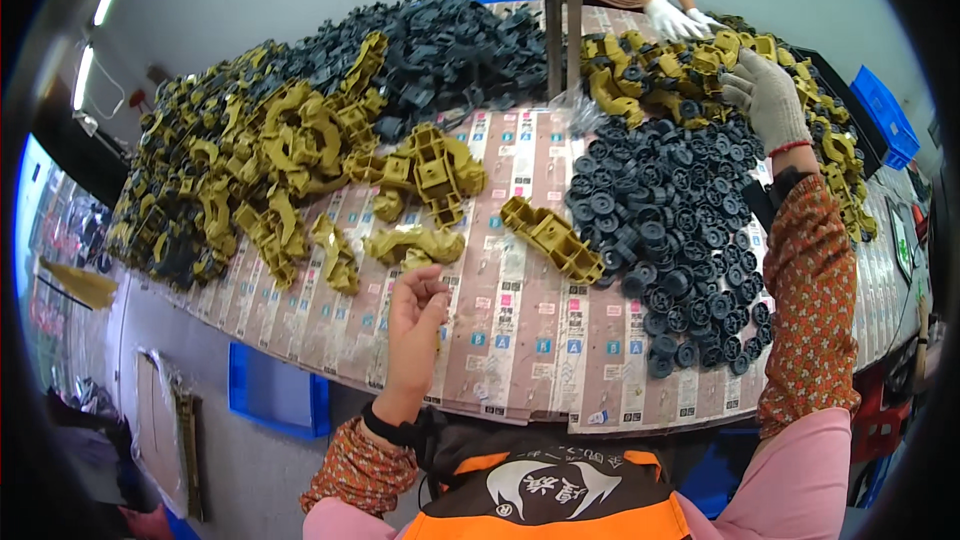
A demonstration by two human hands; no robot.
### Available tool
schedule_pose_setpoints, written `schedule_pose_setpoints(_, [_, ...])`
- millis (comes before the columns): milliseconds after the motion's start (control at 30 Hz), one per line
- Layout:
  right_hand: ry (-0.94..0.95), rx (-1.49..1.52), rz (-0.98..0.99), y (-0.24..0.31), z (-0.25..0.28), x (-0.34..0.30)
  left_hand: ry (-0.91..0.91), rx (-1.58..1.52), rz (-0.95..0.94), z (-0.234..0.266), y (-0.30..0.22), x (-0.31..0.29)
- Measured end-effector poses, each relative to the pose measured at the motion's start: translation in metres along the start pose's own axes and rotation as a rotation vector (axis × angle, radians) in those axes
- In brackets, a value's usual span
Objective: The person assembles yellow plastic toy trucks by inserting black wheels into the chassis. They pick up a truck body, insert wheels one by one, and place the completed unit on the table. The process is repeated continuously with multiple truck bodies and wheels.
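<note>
The person's bare left hand [417, 315] rests near the front edge of the desk [520, 340] with its fingers curled loosely together on nothing, just near of a mustard-yellow plastic part [413, 243]. The gloved right hand [768, 92] reaches to the far right, its grip closing on a yellow piece at the edge of the far yellow heap [660, 75], though whether it is clamped cannot be told. Black wheels [675, 215] lie heaped between the arms, and a co-worker's white-gloved hand [672, 18] works at the far side.
</note>
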State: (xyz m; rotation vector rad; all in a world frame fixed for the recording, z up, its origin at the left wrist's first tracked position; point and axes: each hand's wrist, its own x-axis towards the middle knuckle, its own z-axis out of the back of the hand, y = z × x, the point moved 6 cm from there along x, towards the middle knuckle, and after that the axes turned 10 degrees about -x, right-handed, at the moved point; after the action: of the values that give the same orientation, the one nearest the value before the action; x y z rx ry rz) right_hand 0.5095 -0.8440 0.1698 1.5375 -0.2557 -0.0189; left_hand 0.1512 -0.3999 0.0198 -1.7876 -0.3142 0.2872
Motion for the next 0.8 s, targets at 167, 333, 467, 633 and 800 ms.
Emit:
schedule_pose_setpoints(167, [0.277,-0.339,0.005,-0.007,-0.045,-0.112,0.155,0.094,0.035,-0.025,0.013,0.032])
schedule_pose_setpoints(333, [0.411,-0.568,-0.025,-0.031,-0.02,-0.214,0.04,-0.02,0.511,-0.092,0.048,0.055])
schedule_pose_setpoints(467, [0.389,-0.763,0.089,-0.044,0.037,-0.271,-0.111,0.275,0.317,-0.133,0.066,0.095])
schedule_pose_setpoints(633, [0.292,-0.859,-0.061,-0.046,0.092,-0.326,-0.22,0.444,0.344,-0.145,0.091,0.129])
schedule_pose_setpoints(800, [0.259,-0.918,0.079,-0.066,0.096,-0.366,-0.153,0.225,0.199,-0.141,0.087,0.127])
